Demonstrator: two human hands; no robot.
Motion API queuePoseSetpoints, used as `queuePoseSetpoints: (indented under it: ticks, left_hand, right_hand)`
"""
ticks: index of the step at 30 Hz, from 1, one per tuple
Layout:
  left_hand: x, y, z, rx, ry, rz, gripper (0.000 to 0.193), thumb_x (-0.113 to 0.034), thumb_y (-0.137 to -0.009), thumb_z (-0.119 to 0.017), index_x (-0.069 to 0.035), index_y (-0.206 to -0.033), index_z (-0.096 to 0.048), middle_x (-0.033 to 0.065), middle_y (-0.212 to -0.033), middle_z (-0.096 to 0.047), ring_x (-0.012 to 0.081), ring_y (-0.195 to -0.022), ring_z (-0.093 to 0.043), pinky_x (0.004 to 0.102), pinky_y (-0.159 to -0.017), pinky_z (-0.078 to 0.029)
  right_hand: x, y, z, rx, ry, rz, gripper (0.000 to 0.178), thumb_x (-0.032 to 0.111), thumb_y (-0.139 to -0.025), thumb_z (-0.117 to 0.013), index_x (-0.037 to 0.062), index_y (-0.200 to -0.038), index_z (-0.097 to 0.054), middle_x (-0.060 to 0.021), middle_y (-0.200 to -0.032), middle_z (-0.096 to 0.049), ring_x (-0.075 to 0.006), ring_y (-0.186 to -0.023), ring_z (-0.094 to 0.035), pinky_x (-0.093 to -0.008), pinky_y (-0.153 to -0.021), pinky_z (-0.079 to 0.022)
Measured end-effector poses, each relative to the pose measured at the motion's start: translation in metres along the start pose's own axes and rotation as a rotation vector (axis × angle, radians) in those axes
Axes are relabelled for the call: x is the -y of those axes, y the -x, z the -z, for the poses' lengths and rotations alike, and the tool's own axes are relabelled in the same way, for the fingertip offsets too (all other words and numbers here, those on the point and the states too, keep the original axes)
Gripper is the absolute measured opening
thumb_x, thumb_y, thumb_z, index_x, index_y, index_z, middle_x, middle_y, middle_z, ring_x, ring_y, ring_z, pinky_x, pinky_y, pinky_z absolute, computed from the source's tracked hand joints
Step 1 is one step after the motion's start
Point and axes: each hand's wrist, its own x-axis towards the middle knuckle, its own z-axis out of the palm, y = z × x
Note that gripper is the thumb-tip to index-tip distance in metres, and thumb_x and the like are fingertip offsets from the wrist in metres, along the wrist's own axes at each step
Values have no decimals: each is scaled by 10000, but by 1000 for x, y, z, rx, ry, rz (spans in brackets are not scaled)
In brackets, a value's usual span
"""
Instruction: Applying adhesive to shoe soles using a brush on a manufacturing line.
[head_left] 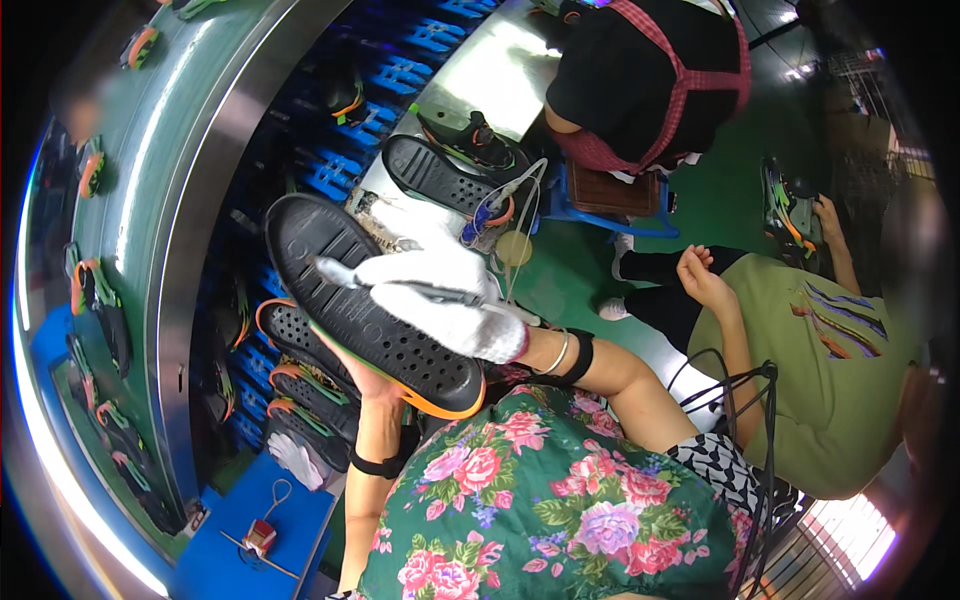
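A black shoe sole [325, 262] with grooves, round holes and an orange edge lies tilted across my view. My left hand [372, 380], bare, is closed round its near left edge from below; part of the fingers is hidden under the sole. My right hand [440, 290], in a white knit glove, grips a slim brush [337, 271], its grey handle running between the fingers. The brush's pale tip lies over the grooved part of the sole; whether it touches cannot be made out.
More black soles [295, 330] sit left of my hands. Another sole [425, 170] and a black shoe [465, 135] lie on the bench ahead. A green conveyor [150, 220] carries shoes at left. Blue stool [240, 520] is near left. Two people sit ahead and right; black cables [765, 420] hang right.
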Motion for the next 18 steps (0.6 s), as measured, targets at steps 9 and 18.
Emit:
queuePoseSetpoints:
  ticks: [9,18]
  left_hand:
    - [-5,8,1,231,-113,218,797,-688,-1015,-267,-142,-1596,-265,59,-1276,-563,214,-1156,-518,418,-1008,-433]
    - [-39,64,208,-400,-268,-381,367,-230,-1042,-526,10,-1318,-562,95,-989,-648,224,-959,-664,346,-852,-550]
  right_hand:
    - [-51,41,32,-141,-345,-725,379,190,-1039,-462,-26,-1326,-580,-104,-1356,-592,-218,-1270,-534,-385,-1124,-375]
    - [-84,39,13,9,-615,-695,438,207,-1036,-489,-60,-1381,-526,-150,-1396,-553,-247,-1333,-483,-396,-1179,-306]
